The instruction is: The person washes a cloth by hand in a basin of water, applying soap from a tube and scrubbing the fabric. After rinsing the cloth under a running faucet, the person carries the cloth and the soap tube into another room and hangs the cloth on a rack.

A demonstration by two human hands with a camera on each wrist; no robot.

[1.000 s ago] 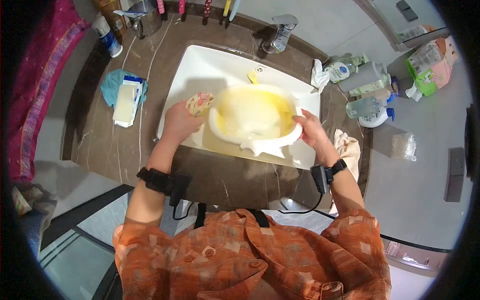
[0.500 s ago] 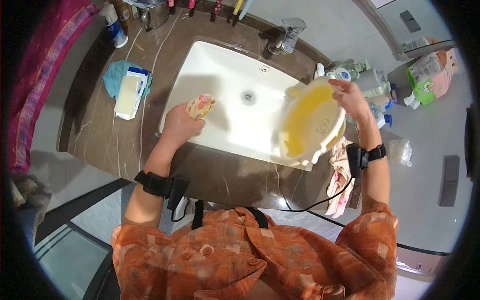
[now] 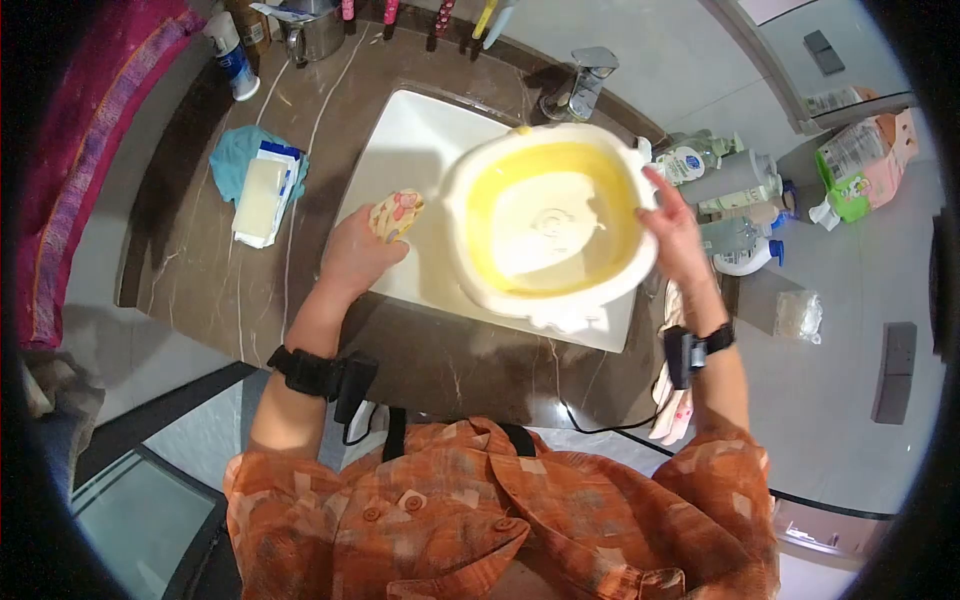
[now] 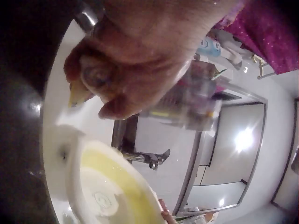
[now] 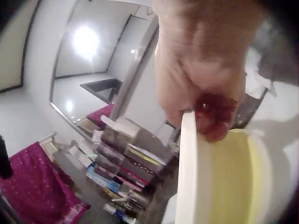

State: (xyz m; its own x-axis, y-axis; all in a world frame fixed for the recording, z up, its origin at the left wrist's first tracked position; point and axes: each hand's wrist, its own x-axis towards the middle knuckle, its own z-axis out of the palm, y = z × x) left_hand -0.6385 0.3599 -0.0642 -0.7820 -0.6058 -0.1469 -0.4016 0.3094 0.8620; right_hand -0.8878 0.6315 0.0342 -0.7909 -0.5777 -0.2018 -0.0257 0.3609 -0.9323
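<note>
A white basin (image 3: pixel 482 220) with a yellow inner band is raised over the white sink (image 3: pixel 410 150), its inside facing up. My right hand (image 3: pixel 680 235) grips its right rim, and in the right wrist view the fingers (image 5: pixel 215 123) curl over the rim (image 5: pixel 188 163). At the sink's left side my left hand (image 3: pixel 355 255) holds a small cream piece with a red and pink print (image 3: pixel 400 212). In the left wrist view it is bunched inside the fingers and mostly hidden; its exact kind I cannot tell. The basin (image 4: pixel 77 186) is apart from this hand.
A faucet (image 3: pixel 582 85) stands behind the sink. Bottles (image 3: pixel 735 235) crowd the right of the counter, with a pale cloth (image 3: pixel 672 405) in front of them. To the left lie a blue cloth (image 3: pixel 228 165) and a white packet (image 3: pixel 262 200). A metal cup (image 3: pixel 315 38) stands at the back left.
The right hand lifted the basin out of the sink, tilted it steeply at the right, then brought it back left and levelled it somewhat. The left hand stays nearly still with the printed piece.
</note>
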